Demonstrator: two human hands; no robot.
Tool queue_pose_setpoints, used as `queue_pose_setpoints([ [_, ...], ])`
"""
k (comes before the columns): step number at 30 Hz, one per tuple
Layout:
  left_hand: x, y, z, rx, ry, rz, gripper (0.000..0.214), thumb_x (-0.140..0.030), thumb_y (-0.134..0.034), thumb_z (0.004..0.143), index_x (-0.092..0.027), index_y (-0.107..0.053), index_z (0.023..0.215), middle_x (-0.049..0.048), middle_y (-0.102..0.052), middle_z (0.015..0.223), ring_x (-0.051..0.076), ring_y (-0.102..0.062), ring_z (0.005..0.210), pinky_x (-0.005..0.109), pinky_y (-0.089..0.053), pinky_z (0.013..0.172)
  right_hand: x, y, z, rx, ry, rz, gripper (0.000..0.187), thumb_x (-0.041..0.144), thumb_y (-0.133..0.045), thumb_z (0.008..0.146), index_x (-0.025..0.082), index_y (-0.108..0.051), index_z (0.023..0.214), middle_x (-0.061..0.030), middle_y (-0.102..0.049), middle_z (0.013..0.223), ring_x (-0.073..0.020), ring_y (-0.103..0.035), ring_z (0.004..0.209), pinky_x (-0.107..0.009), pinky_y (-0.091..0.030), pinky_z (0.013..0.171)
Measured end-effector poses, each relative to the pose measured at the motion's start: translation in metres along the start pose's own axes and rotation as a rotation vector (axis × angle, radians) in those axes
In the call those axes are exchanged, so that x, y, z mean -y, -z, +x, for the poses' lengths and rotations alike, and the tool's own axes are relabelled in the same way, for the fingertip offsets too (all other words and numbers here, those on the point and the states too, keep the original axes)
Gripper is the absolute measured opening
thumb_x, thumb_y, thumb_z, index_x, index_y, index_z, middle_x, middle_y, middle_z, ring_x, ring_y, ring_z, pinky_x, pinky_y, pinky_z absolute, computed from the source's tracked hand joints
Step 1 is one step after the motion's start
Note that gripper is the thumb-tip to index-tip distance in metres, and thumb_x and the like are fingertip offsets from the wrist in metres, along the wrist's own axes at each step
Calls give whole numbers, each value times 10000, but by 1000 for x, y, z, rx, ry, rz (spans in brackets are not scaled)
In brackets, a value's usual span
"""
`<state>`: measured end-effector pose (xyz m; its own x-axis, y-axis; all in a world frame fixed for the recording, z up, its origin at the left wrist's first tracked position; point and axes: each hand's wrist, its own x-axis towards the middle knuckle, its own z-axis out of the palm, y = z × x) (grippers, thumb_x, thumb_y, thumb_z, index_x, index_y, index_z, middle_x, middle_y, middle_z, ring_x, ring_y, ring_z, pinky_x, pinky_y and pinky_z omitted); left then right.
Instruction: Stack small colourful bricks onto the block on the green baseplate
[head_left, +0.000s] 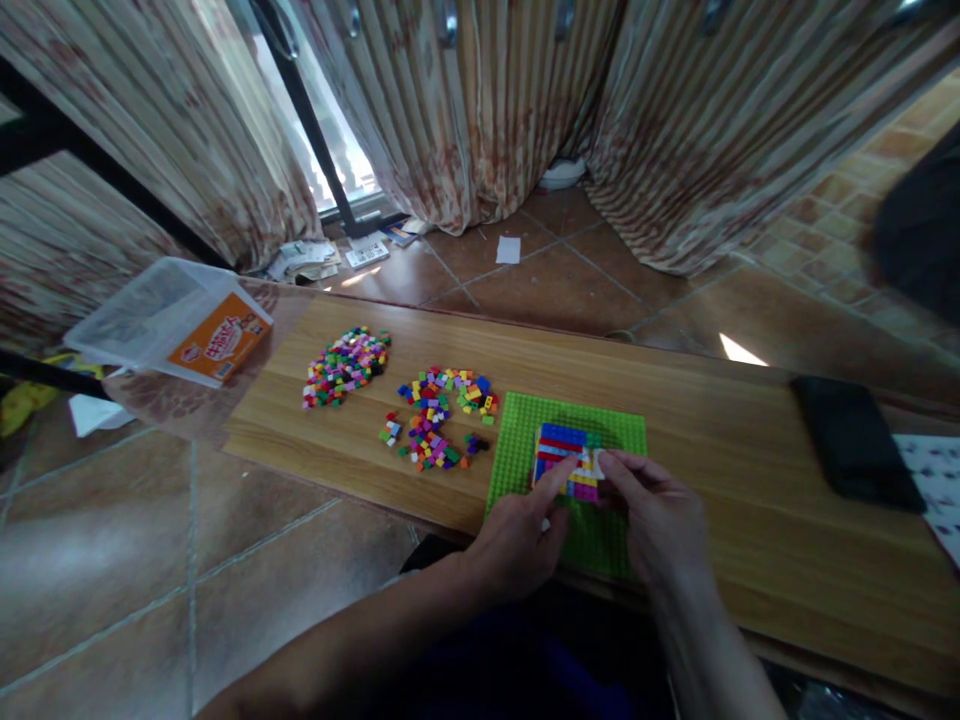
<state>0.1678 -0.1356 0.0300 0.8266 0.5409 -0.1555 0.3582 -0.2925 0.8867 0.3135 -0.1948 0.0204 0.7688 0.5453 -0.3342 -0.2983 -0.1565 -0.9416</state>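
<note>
A block of coloured toy bricks (562, 437), with blue, red, white, yellow and magenta rows, sits on a green studded baseplate (517, 425). My left hand (517, 545) reaches in from the lower left. Its index fingertip touches the top of the block while the other fingers curl in. A small pale spot shows by those curled fingers; I cannot make out what it is. At the block's right side, my right hand (667, 510) pinches a small white brick (598, 462) between thumb and index finger. The fingers partly cover the lower part of the block.
Loose bricks (429, 415) lie left of the baseplate, with a denser pile (346, 365) farther left. A clear plastic box (157, 315) with an orange label stands at the table's left end. A black phone-like slab (855, 440) and a printed sheet (934, 480) lie right.
</note>
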Motion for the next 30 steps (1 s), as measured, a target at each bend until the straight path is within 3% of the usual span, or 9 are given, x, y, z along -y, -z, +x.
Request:
queue_pose_setpoints([
  [19, 8, -7, 0, 12, -38, 184, 625, -242, -369, 931, -180, -183, 1524, 85, -735, 889, 233, -697, 724, 351, -545, 715, 6, -4, -3, -55, 53, -95, 325, 412, -851, 554, 169, -721, 725, 3, -667, 590, -100, -552, 471, -205, -435, 413],
  [30, 12, -7, 1, -21, -76, 245, 639, -212, -386, 916, -210, -190, 1525, 69, -743, 865, 236, -703, 687, 367, -560, 686, 8, -3, -2, -68, 138, -275, 339, 446, -806, 609, 150, -744, 763, -41, -713, 668, -146, -627, 549, -248, -527, 487],
])
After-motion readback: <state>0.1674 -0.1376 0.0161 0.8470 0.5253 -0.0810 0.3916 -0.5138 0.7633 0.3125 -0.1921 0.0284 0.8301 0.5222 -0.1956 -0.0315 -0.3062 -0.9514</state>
